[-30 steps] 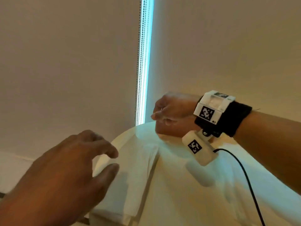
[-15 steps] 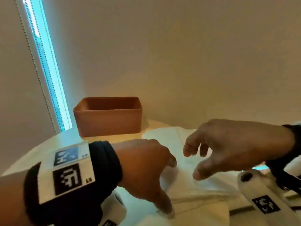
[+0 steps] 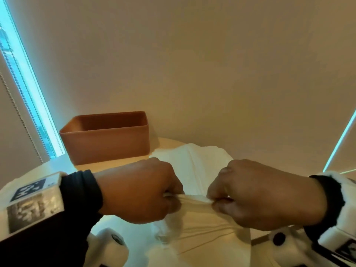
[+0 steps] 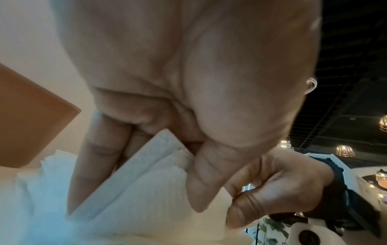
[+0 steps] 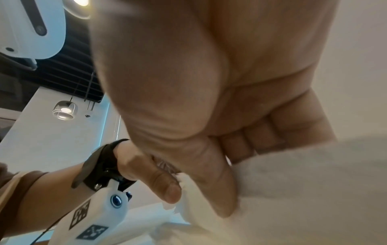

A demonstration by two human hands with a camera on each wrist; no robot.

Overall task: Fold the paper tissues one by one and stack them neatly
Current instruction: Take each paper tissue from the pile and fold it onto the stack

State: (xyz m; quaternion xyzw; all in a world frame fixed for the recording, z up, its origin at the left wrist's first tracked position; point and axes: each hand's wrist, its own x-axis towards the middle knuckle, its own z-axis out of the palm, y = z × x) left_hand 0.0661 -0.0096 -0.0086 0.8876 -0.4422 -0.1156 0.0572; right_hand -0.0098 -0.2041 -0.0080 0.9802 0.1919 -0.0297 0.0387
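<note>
So the biggest thing here is the pale round table (image 3: 57, 166), with a terracotta-colored open box (image 3: 107, 137) sitting at the far left of it. Right of the box, further toward the middle, there's a loose pile of white paper tissues (image 3: 202, 160) spread on the tabletop. Nearer the camera, one tissue (image 3: 192, 201) is lifted off the surface and pulled into a bunched ridge between both hands. The left hand (image 3: 138, 191) has thumb and fingers pinched onto its left end, and the right hand (image 3: 256, 193) is pinched onto the right end the same way, the two hands just a short gap apart. The rest of that tissue drapes down toward the near edge.

What worries me: it's thin, crinkly paper stretched between two pinches, so pulling outward any harder could probably tear it, or the fold comes out crooked because it's gathered rather than flat. It might also drag a neighbor sheet along.
</note>
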